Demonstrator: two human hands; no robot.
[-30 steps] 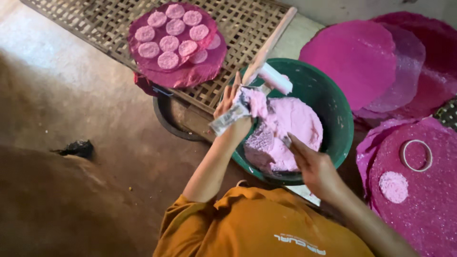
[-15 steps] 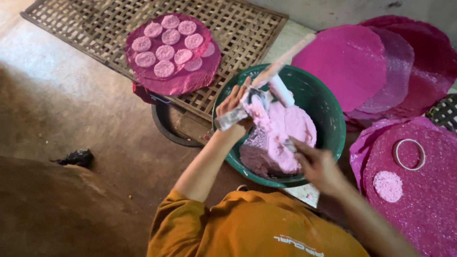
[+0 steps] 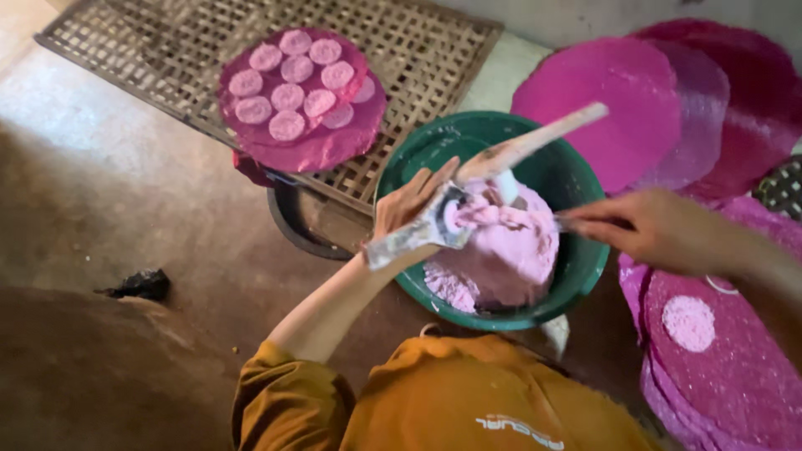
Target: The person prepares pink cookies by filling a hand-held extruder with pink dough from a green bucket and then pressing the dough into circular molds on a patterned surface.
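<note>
Change: my right hand (image 3: 660,230) has lifted from the dough to the bowl's right rim.
Left hand (image 3: 409,205): holds metal scraper (image 3: 413,235), fingers spread.
Right hand: pinched narrow; contents unclear.
Pink dough (image 3: 510,250): inside green bowl (image 3: 434,142).

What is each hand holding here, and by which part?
Left hand holds a dough-smeared ring scoop by its flat handle. Right hand pinches something thin over the green bowl; what it is cannot be told.
</note>
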